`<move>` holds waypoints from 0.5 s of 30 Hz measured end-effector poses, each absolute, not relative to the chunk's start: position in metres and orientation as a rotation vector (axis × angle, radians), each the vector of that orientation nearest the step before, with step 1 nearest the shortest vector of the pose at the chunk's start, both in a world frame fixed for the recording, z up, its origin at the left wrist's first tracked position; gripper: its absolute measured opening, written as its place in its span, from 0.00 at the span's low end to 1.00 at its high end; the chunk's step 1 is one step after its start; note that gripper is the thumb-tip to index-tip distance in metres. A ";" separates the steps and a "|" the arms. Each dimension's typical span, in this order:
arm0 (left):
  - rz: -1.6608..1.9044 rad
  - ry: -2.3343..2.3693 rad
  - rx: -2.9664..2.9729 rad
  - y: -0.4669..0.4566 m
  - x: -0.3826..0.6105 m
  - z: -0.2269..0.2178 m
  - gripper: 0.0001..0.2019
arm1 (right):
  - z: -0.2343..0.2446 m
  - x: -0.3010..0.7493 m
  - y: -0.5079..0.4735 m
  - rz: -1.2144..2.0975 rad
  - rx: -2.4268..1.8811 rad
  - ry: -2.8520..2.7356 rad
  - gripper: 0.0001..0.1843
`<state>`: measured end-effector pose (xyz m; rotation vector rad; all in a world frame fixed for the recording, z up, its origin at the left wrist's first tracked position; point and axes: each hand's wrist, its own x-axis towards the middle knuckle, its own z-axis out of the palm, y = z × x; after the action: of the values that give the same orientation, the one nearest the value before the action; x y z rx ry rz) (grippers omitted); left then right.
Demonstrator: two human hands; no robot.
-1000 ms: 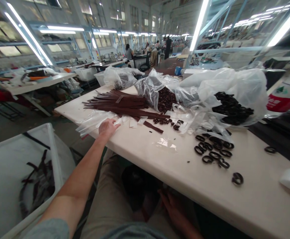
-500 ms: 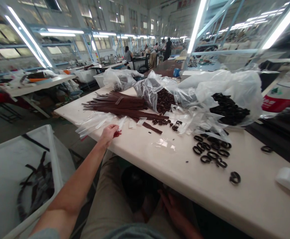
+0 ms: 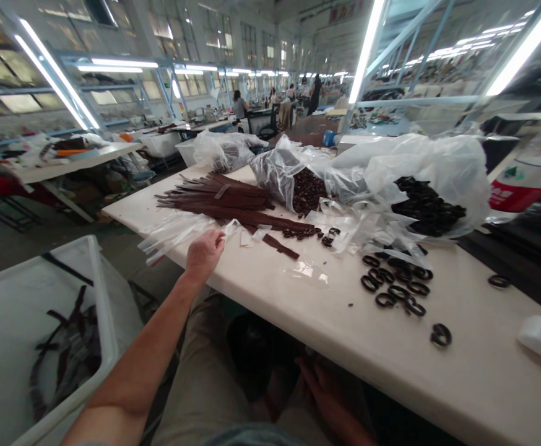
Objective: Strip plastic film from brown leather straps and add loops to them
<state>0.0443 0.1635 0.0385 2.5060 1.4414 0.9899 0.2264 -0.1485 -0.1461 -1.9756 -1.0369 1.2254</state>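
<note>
My left hand [image 3: 205, 253] is closed at the table's near left edge, with its fingers pinched on the edge of a clear plastic bag [image 3: 177, 230] that lies flat there. Just beyond it spreads a bundle of dark brown straps [image 3: 238, 193], tied with a band. One short brown strap [image 3: 280, 246] points toward me, a small clear plastic piece [image 3: 262, 233] at its far end. Beneath the tabletop, in shadow, my right hand [image 3: 321, 387] rests near my lap. Its fingers look stretched out and hold nothing that I can see.
Black loops [image 3: 397, 291] lie loose on the white table [image 3: 298, 310]. Behind them stand clear bags of small brown loops [image 3: 308, 189] and black loops [image 3: 431, 207]. A white bin [image 3: 108, 328] with strap scraps is at my left. People work far back.
My left hand has turned with its back more upward and shifted slightly. The short brown strap and small plastic piece lie a little differently. My right hand stays put.
</note>
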 end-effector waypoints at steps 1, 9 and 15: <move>1.028 1.420 2.515 0.170 0.049 0.045 0.08 | -0.146 0.226 -0.149 1.209 -1.980 -1.036 0.26; 1.212 1.050 1.762 0.246 0.127 0.143 0.08 | -0.141 0.227 -0.146 1.113 -2.074 -1.064 0.26; 1.364 0.833 1.642 0.265 0.164 0.211 0.09 | -0.144 0.224 -0.145 1.125 -2.044 -1.033 0.27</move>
<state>0.1644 0.2651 0.2106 1.6419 0.8327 1.3641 0.2236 -0.1455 -0.1444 -2.0437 -1.0329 1.1247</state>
